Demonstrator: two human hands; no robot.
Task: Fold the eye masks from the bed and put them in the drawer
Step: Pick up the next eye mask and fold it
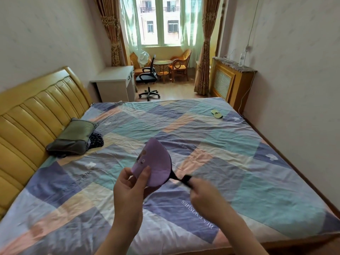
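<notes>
A purple eye mask [156, 162], folded in half, is held up over the bed [239, 162]. My left hand [131, 188] pinches its lower edge between thumb and fingers. My right hand [204, 196] grips the mask's black strap [181, 178], pulled out to the right. A second eye mask [216, 113], green with a dark edge, lies flat on the far right part of the bed. No drawer that I can pick out for certain is in view.
A grey pillow [73, 138] and a dark patterned cloth [96, 140] lie by the yellow headboard [36, 111]. Beyond the bed stand a white desk [114, 80], a black office chair [148, 78], wicker chairs and a radiator cover [231, 80].
</notes>
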